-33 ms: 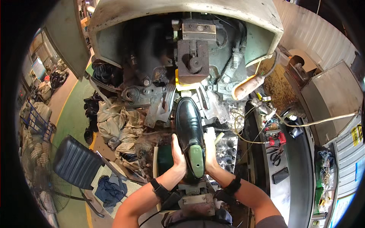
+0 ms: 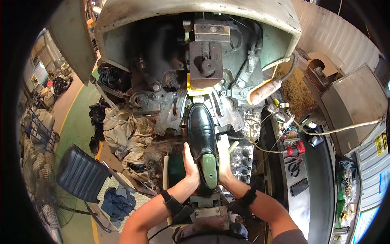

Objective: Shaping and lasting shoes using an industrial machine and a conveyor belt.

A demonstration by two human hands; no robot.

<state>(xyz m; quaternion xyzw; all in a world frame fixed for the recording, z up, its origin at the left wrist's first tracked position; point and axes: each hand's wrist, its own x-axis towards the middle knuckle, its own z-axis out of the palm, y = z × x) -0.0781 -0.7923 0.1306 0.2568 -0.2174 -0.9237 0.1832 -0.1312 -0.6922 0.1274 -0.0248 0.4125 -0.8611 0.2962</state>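
Note:
A glossy black leather shoe (image 2: 201,130) sits on a green last (image 2: 210,173), its toe pointing away from me under the machine's dark metal block (image 2: 206,65). My left hand (image 2: 189,164) lies along the shoe's left side, fingers stretched forward. Against the right side rests my right hand (image 2: 224,160), brightly lit, so its fingers are hard to make out. Between them the two hands hold the shoe around its heel half. Curved metal plates (image 2: 172,112) flank the toe. The shoe's underside is hidden.
A pale machine hood (image 2: 199,10) arches over the far side. To the left are a black chair (image 2: 77,173) with a dark cloth and crumpled beige sacks (image 2: 118,130). On the right, a tray holds scissors (image 2: 295,166), a red tool (image 2: 295,148) and a dark phone-like slab (image 2: 299,187).

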